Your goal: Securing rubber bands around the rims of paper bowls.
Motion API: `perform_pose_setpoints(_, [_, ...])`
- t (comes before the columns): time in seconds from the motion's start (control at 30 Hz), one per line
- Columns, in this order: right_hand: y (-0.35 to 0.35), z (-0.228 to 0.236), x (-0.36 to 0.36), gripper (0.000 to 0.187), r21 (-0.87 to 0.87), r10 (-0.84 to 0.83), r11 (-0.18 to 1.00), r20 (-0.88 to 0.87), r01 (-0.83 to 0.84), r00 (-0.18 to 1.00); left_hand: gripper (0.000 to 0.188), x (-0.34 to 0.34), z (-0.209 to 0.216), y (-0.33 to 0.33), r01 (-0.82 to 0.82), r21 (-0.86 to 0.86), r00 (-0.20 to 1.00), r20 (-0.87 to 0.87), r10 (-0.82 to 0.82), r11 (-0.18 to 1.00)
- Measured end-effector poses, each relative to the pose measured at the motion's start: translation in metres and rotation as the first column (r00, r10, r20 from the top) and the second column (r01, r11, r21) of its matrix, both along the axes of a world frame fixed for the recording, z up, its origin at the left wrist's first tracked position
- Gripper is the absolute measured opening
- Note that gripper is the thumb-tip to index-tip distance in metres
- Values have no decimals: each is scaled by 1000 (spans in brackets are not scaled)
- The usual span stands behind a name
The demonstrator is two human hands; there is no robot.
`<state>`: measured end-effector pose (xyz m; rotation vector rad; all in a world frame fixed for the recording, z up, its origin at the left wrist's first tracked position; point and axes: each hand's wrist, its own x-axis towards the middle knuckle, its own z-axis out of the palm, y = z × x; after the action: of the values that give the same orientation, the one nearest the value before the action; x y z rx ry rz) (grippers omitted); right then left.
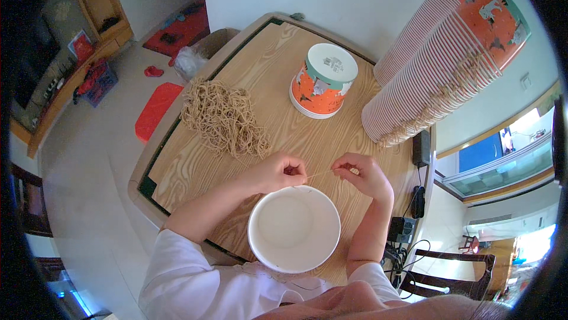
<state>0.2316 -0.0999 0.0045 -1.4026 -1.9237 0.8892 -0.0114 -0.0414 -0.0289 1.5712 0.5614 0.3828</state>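
Left hand (pixel 285 173) and right hand (pixel 362 174) are pinching a thin string (pixel 320 174) between closed fingertips; the span is stretching just beyond the far rim of the white tub (pixel 326 234), which is standing mouth up. A tangled pile (pixel 225 120) is lying on the table (pixel 266 65), past the left hand. Judgement: light, even tension is likely serving best; hard tugging would be risking slips, and loose ends would be inviting snags.

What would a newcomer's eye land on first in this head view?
Probably the two tall stacks of nested orange-and-green paper tubs at the table's far right. Next, the tangled heap of tan cord on the left. Then the open white tub in front of the person, with a thin strand stretched between left hand and right hand.
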Motion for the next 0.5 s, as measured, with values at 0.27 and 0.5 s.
perform_pose_setpoints(0.27, [5, 2, -3, 22, -167, 74, 984, 63, -63, 995, 9, -4, -13, -1, -40, -49, 997, 66, 43, 998])
perform_pose_setpoints(0.5, [10, -15, -11, 12, -101, 1, 995, -71, -8, 998, 13, -20, 15, 19, 51, 126, 998, -39, -46, 991])
